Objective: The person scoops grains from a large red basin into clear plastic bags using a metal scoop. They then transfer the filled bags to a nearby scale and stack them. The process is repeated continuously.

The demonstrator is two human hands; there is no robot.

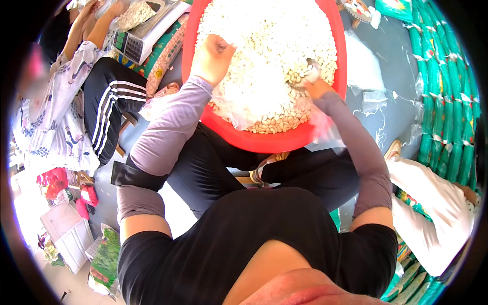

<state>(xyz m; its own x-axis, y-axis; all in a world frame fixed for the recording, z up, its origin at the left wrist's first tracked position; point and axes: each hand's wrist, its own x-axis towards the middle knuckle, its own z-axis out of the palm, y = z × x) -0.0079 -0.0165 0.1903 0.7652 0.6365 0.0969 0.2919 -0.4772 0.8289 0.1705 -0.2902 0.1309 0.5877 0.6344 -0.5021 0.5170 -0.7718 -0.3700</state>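
A large red plastic tub, heaped with pale nuts or seeds, stands in front of my knees. Over its right side, my right hand grips what looks like a small metal scoop; kernels lie at its bowl, and motion blurs the grip. My left hand is raised over the left part of the heap, fingers curled and thumb against them. Glare hides whether anything thin is pinched there. Clear plastic film lies on the kernels along the near left rim.
At left, a co-worker's hands are beside a filled clear bag on a digital scale. Green packed sacks are stacked at right. Another person's pale trousers show lower right. Clear plastic bags lie on the grey floor.
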